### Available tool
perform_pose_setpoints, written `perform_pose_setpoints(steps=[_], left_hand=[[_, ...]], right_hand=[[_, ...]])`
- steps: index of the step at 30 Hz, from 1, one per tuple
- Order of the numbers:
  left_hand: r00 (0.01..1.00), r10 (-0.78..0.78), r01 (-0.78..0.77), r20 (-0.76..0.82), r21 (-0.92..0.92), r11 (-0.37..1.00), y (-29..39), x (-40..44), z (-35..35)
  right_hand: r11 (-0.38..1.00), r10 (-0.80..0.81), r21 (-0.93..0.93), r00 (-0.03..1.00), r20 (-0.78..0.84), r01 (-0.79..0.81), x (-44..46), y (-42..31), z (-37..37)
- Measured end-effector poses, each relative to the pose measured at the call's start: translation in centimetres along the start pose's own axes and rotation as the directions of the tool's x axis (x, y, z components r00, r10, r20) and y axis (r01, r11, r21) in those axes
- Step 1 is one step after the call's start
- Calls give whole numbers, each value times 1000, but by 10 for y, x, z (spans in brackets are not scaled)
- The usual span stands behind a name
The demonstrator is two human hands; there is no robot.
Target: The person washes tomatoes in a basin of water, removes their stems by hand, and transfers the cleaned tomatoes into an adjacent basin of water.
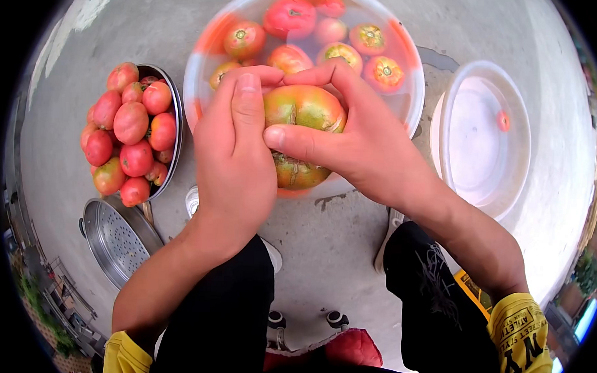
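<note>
Between my two hands is a large green-and-red tomato [304, 108] with brown, cracked scars on its skin. My left hand [238, 138] is wrapped along its left side, thumb pointing up. My right hand [353, 132] curls over its right side, the thumb lying across its front. Both hands are closed on it, over the near part of a big round tub [417, 92]. Several red and greenish tomatoes [290, 18] sit in water in that tub. The palms and the fingertips behind the tomato are hidden.
At left, a metal bowl [177, 126] is heaped with red tomatoes [131, 123]. Below it a perforated steamer tray [116, 236] lies on the concrete floor [322, 253]. A pale plastic basin [477, 147] at right has a small red spot inside. Caster wheels [336, 319] show near my feet.
</note>
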State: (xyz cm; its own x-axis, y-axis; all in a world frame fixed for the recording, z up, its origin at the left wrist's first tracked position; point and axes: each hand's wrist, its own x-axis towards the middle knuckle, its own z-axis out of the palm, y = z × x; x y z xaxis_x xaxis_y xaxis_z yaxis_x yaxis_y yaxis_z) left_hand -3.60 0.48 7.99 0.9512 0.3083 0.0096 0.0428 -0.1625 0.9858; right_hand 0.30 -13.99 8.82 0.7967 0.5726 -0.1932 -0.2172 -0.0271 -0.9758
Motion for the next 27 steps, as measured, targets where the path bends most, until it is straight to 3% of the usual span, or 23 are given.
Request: perform_pose_setpoints(steps=[2,3,4,5,8,10,13,16,18,20,22,23,24,25,27], left_hand=[[986,157,-164,53,204,965,-5,-2,1],[976,206,-219,78,267,939,-4,-2,2],[990,125,-135,66,170,976,-3,-1,3],[997,43,-47,63,71,996,-1,0,4],[996,41,-51,77,132,990,-3,4,0],[994,77,-89,78,165,982,-5,4,0],[997,16,-22,76,77,997,-3,2,1],[994,43,-61,100,185,981,3,6,0],[996,-75,80,56,-95,992,7,7,3],[991,-83,89,103,-54,995,-2,14,-1],[984,-96,99,148,-16,995,1,17,-1],[934,-254,265,251,-11,964,3,17,0],[847,-399,422,351,12,906,5,16,3],[845,-401,426,354,9,905,2,17,8],[791,-394,457,468,-24,889,-11,26,21]], right_hand=[[997,0,-74,996,-87,-7,3,-6,2],[992,125,-14,985,-118,-127,7,-9,0],[969,247,48,959,-138,-243,9,-11,-2],[968,250,51,958,-140,-245,9,-9,-3],[977,183,115,983,-27,-179,6,1,-10],[998,31,48,997,76,-34,2,6,-16],[996,0,-87,981,193,17,-1,7,-27],[993,-86,-49,956,281,104,3,9,-34],[993,-116,19,950,290,116,3,9,-36],[989,-143,86,944,297,123,2,11,-36],[980,-8,194,975,220,-36,1,15,-34],[980,-4,194,976,219,-39,2,17,-36],[964,108,226,982,156,-142,5,19,-40],[935,220,262,971,98,-238,10,21,-44],[966,186,178,982,29,-189,24,34,-55]])
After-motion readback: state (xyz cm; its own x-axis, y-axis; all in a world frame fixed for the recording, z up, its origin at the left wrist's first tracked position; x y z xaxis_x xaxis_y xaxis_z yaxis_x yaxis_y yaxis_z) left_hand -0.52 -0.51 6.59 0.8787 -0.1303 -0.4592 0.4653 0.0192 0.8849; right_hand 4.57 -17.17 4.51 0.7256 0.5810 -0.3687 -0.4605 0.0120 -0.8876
